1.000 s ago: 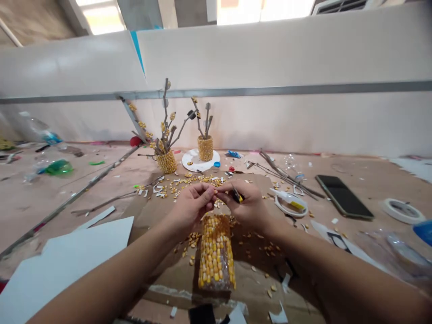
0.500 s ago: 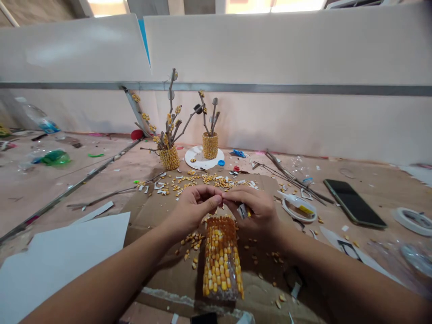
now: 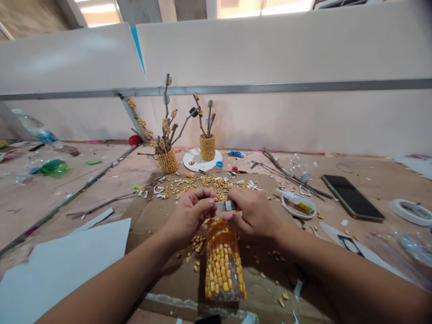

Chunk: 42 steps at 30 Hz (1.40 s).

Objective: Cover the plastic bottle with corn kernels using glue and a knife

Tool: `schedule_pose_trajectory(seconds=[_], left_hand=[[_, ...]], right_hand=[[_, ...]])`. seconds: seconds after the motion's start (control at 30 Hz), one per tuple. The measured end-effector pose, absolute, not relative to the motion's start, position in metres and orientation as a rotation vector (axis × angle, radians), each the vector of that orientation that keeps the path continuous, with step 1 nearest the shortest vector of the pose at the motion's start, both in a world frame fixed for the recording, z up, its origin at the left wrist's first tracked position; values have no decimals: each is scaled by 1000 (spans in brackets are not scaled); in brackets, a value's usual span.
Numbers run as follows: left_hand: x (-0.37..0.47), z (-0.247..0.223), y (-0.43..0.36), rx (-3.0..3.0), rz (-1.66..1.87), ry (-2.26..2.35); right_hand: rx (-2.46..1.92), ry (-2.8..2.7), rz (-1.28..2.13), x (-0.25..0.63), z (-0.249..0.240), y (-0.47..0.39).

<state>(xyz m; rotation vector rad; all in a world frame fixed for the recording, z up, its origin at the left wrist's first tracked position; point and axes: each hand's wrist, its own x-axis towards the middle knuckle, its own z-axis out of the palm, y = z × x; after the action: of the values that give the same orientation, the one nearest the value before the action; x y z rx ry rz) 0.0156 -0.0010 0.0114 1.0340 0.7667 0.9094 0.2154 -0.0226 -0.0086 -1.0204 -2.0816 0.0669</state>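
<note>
My left hand (image 3: 195, 209) is closed in a pinch, with a small yellow corn kernel (image 3: 215, 199) at its fingertips. My right hand (image 3: 254, 213) grips a utility knife (image 3: 230, 205), its flat metal blade pointing left toward the left fingertips. The handle is mostly hidden in the fingers. Just below both hands lies a clear cylinder (image 3: 222, 270) covered in rows of yellow corn kernels, its far end darker orange. A bare transparent strip shows on its right side. Loose kernels (image 3: 197, 244) are scattered beside it on the cardboard sheet (image 3: 151, 256).
Two kernel-covered pots (image 3: 167, 162) with twigs stand at the back, one on a white disc (image 3: 189, 163). Right of the hands are a glue bottle (image 3: 297, 200), a tape roll (image 3: 411, 212), a phone (image 3: 353, 198) and sticks (image 3: 290, 173). White paper (image 3: 67, 265) lies left.
My hands have moved slightly apart. The right hand has turned, so the knife blade now shows between them. The view has shifted a little.
</note>
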Motion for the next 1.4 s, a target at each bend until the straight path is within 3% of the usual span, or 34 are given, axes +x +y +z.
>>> schedule_pose_trajectory(seconds=[0.57,1.03,1.4], left_hand=[[13,12,-14,1440,1120,736],[11,9,-17,1754,1309,806],[12,24,-14,1446,1066,935]], right_hand=[[-1127,-2104,270,206,-6,-27],[-951,-1610,887,197,9,-36],[-1044,-1715,580,197,9,-39]])
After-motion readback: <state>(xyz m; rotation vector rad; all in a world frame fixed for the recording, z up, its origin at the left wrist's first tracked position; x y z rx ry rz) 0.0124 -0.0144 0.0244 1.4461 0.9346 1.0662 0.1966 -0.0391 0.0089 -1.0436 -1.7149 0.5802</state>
